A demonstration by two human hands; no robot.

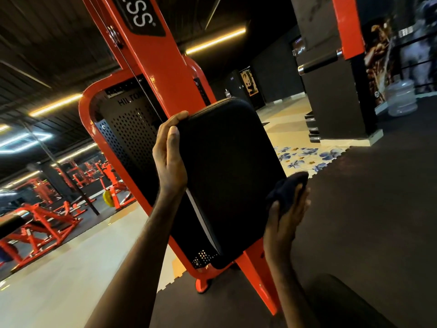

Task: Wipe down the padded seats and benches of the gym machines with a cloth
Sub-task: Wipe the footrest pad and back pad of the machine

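Note:
A black padded back pad (pixel 227 176) stands tilted on an orange machine frame (pixel 163 74) in the middle of the head view. My left hand (pixel 171 157) grips the pad's upper left edge, fingers curled round it. My right hand (pixel 287 218) holds a dark bunched cloth (pixel 292 188) against the pad's right edge. Another black padded seat (pixel 340 304) lies low at the bottom right, partly hidden by my right forearm.
A perforated black weight-stack cover (pixel 132 138) stands behind the pad. Orange gym machines (pixel 42 223) fill the left background. A black pillar (pixel 335 100) and a large water bottle (pixel 402 98) stand at the right. Dark rubber floor mats (pixel 378 209) meet a floral mat (pixel 307 157).

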